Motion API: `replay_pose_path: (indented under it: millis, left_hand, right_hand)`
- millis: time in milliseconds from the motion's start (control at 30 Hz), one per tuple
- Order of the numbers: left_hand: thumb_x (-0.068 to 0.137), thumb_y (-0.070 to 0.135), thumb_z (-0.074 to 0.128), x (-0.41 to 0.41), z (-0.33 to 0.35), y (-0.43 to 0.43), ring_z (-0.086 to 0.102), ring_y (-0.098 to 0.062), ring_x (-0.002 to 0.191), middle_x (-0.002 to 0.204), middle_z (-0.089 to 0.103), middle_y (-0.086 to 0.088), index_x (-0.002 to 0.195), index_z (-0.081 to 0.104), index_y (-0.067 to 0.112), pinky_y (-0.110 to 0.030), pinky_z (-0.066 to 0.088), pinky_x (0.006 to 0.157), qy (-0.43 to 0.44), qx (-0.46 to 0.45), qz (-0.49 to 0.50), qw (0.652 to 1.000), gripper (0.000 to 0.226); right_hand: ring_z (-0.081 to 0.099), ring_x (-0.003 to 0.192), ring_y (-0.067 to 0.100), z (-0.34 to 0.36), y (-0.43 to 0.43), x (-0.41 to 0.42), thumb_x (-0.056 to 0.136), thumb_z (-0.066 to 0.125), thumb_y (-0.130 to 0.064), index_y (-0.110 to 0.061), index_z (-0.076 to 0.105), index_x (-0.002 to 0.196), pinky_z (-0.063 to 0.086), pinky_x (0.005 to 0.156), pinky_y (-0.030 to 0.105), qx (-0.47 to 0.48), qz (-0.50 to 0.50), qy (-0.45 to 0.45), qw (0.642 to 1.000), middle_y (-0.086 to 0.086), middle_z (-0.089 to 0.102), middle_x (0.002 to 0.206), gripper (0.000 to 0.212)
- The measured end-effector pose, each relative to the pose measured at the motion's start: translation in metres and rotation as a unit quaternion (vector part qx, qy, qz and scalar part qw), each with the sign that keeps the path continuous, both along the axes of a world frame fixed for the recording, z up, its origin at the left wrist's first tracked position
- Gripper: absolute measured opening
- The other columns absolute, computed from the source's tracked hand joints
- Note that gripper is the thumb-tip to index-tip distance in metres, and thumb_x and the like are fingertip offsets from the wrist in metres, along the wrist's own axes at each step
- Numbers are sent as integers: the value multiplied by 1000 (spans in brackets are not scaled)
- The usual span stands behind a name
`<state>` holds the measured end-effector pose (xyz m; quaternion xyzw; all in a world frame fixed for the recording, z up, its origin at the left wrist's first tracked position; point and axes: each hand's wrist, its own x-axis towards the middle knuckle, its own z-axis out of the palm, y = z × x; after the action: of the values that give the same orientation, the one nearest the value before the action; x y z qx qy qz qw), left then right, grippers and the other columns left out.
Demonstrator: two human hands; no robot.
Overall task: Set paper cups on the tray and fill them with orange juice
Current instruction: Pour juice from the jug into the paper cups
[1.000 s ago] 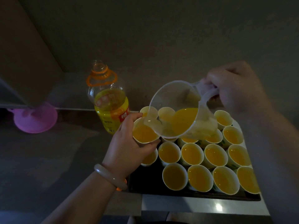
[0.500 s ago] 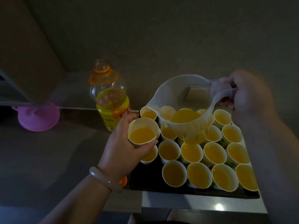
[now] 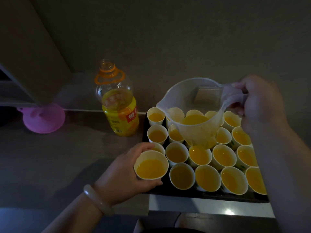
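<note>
Left hand (image 3: 125, 172) grips 1 filled cup (image 3: 151, 165), probably bound for the tray (image 3: 208, 196) gap at 7 o'clock; right hand (image 3: 259, 105) clasps the jug (image 3: 198, 113) level, avoiding spills.

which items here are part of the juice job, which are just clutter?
In the job:
- left hand, its grip on a filled paper cup
- right hand holding the clear pitcher
- filled cups on the black tray
- open juice bottle

Lying about:
- pink funnel, upside down on the counter
</note>
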<state>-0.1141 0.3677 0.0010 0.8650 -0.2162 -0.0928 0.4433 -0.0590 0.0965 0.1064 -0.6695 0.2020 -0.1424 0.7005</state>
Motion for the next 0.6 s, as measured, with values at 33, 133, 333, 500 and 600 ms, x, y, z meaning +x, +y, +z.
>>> replay_pose_path:
  millis: [33,133,333,500,600]
  left_hand:
    - [60,52,84,-1,-4,0,55,5,107,119,56,26,124,45,45,-9,45,82,-2,7,-3,1000,75]
    - [59,61,79,-3,-15,-1,46,7,115,120,49,30,123,41,50,-5,39,87,-24,39,-2,999,75]
    - [59,65,72,-7,-33,-4,43,9,113,121,44,28,123,34,53,-6,39,86,-21,60,0,998,75]
    - [64,57,77,-10,-46,-4,42,11,114,121,42,29,125,32,54,-5,38,86,-16,69,-4,997,76]
    - [67,54,76,-11,-49,-6,38,13,115,118,35,37,125,31,51,-2,34,86,-35,84,-9,996,74]
  right_hand:
    - [45,51,14,-1,1,-1,67,58,-26,-15,49,68,33,36,15,1,4,-5,1000,9,44,74,14]
    - [44,52,14,-2,1,-3,70,57,-25,-15,50,65,32,36,15,-16,-7,-10,1000,12,44,77,13]
    - [46,47,12,-3,0,-5,72,58,-25,-10,55,74,33,36,15,-3,-4,-5,1000,10,46,75,15]
    - [51,57,15,-3,0,-4,58,60,-31,-13,56,78,34,36,15,0,-32,10,999,14,49,95,27]
    - [52,52,12,-5,-1,-6,60,59,-31,-10,55,91,35,36,14,4,-24,8,1000,12,50,88,38]
